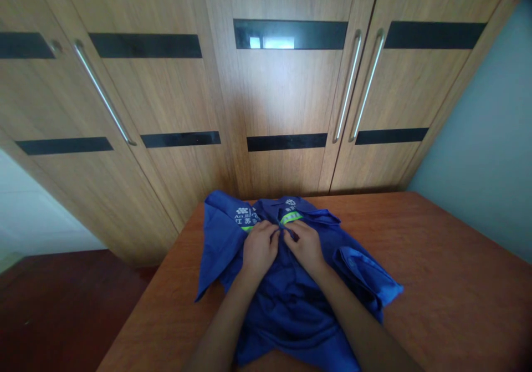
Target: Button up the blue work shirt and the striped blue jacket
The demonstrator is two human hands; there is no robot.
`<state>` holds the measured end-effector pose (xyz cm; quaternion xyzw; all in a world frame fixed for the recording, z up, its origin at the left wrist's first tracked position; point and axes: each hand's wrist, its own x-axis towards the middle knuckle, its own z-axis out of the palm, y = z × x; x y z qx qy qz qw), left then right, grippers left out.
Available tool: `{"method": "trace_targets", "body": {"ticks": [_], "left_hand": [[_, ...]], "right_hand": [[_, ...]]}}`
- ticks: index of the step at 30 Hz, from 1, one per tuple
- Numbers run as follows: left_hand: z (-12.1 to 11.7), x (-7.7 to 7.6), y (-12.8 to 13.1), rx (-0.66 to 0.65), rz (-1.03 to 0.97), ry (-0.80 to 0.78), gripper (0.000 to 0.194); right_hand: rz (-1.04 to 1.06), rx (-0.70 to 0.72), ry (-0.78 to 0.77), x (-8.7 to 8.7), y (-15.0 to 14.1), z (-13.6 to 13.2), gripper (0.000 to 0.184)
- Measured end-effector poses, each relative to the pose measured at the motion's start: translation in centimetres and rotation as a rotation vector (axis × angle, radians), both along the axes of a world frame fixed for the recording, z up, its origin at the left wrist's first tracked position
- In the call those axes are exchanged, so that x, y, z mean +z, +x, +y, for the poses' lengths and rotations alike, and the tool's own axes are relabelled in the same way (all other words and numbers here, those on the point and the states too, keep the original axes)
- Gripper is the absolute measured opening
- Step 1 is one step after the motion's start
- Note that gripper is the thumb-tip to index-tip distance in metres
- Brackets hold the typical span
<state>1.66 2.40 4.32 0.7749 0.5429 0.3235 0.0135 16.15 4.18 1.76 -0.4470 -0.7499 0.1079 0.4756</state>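
A blue work jacket (291, 289) with white lettering and yellow-green reflective strips lies front up on the table, its lower end reaching toward me. Both hands meet at its front opening, just below the collar. My left hand (261, 245) pinches the cloth at the left edge of the opening. Close beside it, my right hand (305, 244) has its fingers closed on the other edge. Whatever small fastener may sit between the fingertips is too hidden to make out. One sleeve (368, 275) is folded at the right, its cuff showing.
The reddish-brown wooden table (449, 283) extends to the right. Directly behind it stands a wooden wardrobe (282, 95) with black strips and long metal handles (349, 86). A pale wall (482, 122) rises at the right; dark red floor (62, 305) shows at the lower left.
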Motion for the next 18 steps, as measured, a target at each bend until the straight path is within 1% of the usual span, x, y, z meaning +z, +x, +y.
{"method": "trace_targets", "body": {"ticks": [3, 9, 11, 13, 16, 18], "left_hand": [[0.0, 0.2, -0.2, -0.03, 0.015, -0.006, 0.02], [-0.1, 0.5, -0.8, -0.149, 0.078, -0.002, 0.021], [-0.1, 0.5, -0.9, -0.184, 0.08, -0.006, 0.022], [-0.1, 0.6, -1.1, -0.219, 0.087, -0.018, 0.022], [-0.2, 0.8, -1.2, -0.263, 0.09, -0.029, 0.024], [-0.2, 0.9, -1.3, -0.278, 0.084, -0.031, 0.026]], "right_hand": [[-0.03, -0.007, -0.018, 0.2, 0.2, 0.0, 0.018], [-0.007, -0.049, -0.113, 0.0, 0.3, 0.3, 0.016], [0.015, -0.021, -0.113, 0.0, 0.4, 0.3, 0.017], [0.018, 0.046, -0.094, 0.2, 0.7, 0.3, 0.018], [-0.046, 0.122, -0.081, 0.7, 1.3, 0.1, 0.021], [-0.121, 0.109, -0.086, 1.1, 1.6, -0.1, 0.024]]}}
